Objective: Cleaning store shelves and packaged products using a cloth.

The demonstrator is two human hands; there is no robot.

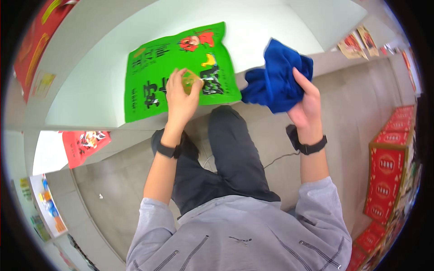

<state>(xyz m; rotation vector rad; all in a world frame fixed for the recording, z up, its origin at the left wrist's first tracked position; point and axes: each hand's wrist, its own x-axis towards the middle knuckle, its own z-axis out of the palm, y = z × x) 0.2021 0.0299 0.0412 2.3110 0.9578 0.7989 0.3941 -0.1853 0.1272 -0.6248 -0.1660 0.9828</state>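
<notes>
A large green plastic food bag [183, 98] lies on the white shelf in front of me, its near edge at the shelf's front. My left hand [183, 89] is over the middle of its printed face, thumb and fingers apart around a yellow patch. Whether the fingertips press on the plastic is hard to tell. To the right, my right hand [307, 98] grips a crumpled blue cloth [283, 74], thumb on top and the other fingers hidden beneath. The cloth hangs just past the bag's right side, near the shelf's front edge.
A red bag [84, 145] sits on a lower shelf at left, and another red package [40, 40] at upper left. Red printed cartons [386, 169] are stacked on the right. A thin cable [281, 157] runs from my right wristband. Small packages [352, 45] show beyond the shelf.
</notes>
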